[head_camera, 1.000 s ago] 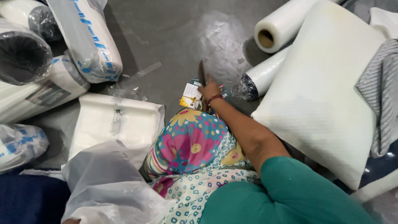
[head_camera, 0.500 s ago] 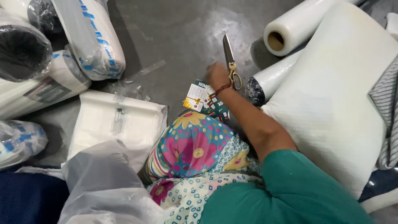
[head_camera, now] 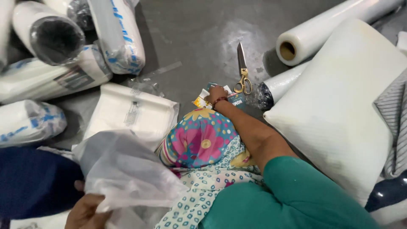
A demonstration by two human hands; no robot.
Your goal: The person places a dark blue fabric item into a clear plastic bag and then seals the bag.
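Note:
My right hand (head_camera: 216, 95), with a red thread at the wrist, reaches over my knee, which is covered in floral fabric (head_camera: 199, 140). Its fingers are curled onto a small stack of printed cards (head_camera: 235, 99) on the grey floor. Gold-handled scissors (head_camera: 242, 70) lie shut on the floor just beyond the hand, apart from it. At the bottom left, my left hand (head_camera: 85, 210) grips a crumpled translucent plastic bag (head_camera: 127, 169).
A white pillow (head_camera: 339, 106) lies at the right, with two rolls of clear film (head_camera: 326, 27) behind it. Several rolled, plastic-wrapped pillows (head_camera: 114, 34) are piled at the upper left. A flat white packet (head_camera: 131, 112) lies beside my knee, and dark blue cloth (head_camera: 34, 182) at the lower left.
Half a second ago my right hand held the scissors; now they lie on the floor and the hand is back on the cards. My left hand with the bag has come into view.

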